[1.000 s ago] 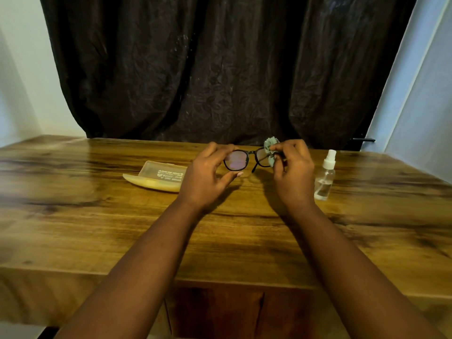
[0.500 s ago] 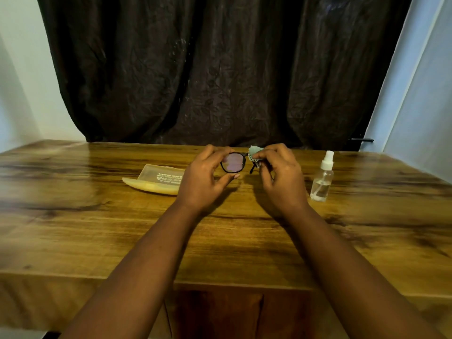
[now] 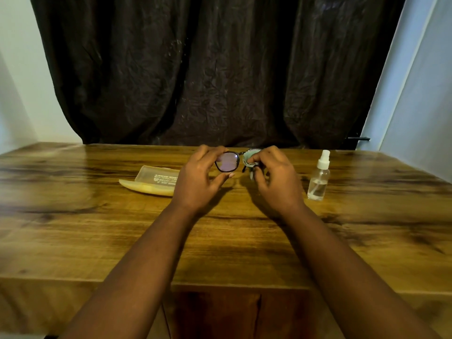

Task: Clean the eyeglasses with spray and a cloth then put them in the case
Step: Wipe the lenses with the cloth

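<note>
Head view: I saw the left hand pinching the eyeglasses above the counter. Right hand pinched the cloth over the other lens. Open case lay left of the eyeglasses, spray bottle right of them.

You hold black-rimmed eyeglasses whose lens shows a purple tint. Just right of your grip, the cloth is pale green. Left of it, the case is translucent yellow with white print. The table beneath is streaked golden-brown wood grain, and the curtain beyond is dark brown with a faint leaf pattern.
</note>
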